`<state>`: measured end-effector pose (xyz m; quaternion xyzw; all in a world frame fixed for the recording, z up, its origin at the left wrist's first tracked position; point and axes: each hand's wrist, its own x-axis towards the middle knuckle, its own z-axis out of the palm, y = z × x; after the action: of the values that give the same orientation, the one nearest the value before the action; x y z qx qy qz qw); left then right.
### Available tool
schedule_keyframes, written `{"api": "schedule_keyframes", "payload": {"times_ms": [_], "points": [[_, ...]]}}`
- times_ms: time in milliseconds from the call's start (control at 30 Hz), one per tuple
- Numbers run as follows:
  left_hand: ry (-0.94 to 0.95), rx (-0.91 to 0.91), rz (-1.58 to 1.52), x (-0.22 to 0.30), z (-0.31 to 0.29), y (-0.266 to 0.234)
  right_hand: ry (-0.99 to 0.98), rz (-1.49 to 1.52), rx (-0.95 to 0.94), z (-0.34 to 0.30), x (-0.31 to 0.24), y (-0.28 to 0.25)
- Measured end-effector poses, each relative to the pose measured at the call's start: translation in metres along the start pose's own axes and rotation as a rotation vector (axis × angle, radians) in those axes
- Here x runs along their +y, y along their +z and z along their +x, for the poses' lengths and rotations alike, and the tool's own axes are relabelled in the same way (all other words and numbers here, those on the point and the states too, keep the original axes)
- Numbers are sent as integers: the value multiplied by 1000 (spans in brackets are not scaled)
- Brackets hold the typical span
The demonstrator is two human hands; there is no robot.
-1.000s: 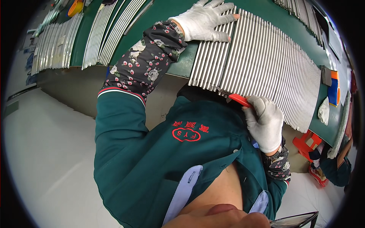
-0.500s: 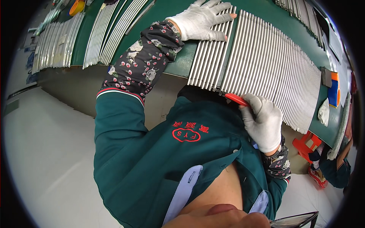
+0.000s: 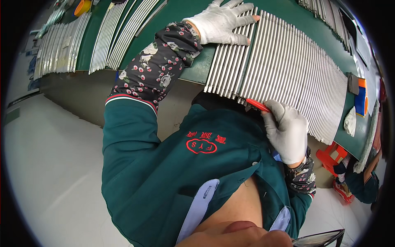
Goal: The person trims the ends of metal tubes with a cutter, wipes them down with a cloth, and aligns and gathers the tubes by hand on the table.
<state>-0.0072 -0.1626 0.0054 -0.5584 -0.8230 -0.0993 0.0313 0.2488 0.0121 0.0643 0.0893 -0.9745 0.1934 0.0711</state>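
At upper centre, the left grip (image 3: 222, 25) hid part of the narrower rod row (image 3: 228, 68). Right of centre, the right grip (image 3: 286, 133) covered the rear of the red-handled tool (image 3: 257, 104), whose tip seemed too small to make out. The top edge cut off the upper-right rods (image 3: 323, 15); at lower right, a co-worker (image 3: 362, 183) blurred into the rim.

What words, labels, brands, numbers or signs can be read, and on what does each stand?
Green shirt: red embroidery, a row of characters and letters in a rounded outline; I don't copy its wording.
Blue-and-orange object: nothing legible at this size.
Red-handled tool and metal rods: none readable.
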Motion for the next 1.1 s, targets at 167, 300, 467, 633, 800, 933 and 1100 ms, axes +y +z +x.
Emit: {"api": "schedule_keyframes", "payload": {"times_ms": [167, 300, 467, 633, 800, 933, 1100], "points": [[-1, -4, 3, 1, 0, 1, -21, -41, -12, 1, 1, 1], [0, -3, -2, 1, 0, 1, -73, -98, 43, 0, 2, 3], [-9, -8, 3, 3, 1, -1, -107, -59, 72, -4, 7, 9], [-5, -6, 3, 2, 2, 1, -165, -267, 81, -10, 7, 13], [15, 23, 22, -3, -1, 4, -175, -280, 184, -13, 9, 18], [11, 28, 21, -4, -3, 3, -99, -59, 117, -11, 6, 10], [22, 48, 26, -5, -2, 5, -87, -20, 80, -8, 2, 7]]}}
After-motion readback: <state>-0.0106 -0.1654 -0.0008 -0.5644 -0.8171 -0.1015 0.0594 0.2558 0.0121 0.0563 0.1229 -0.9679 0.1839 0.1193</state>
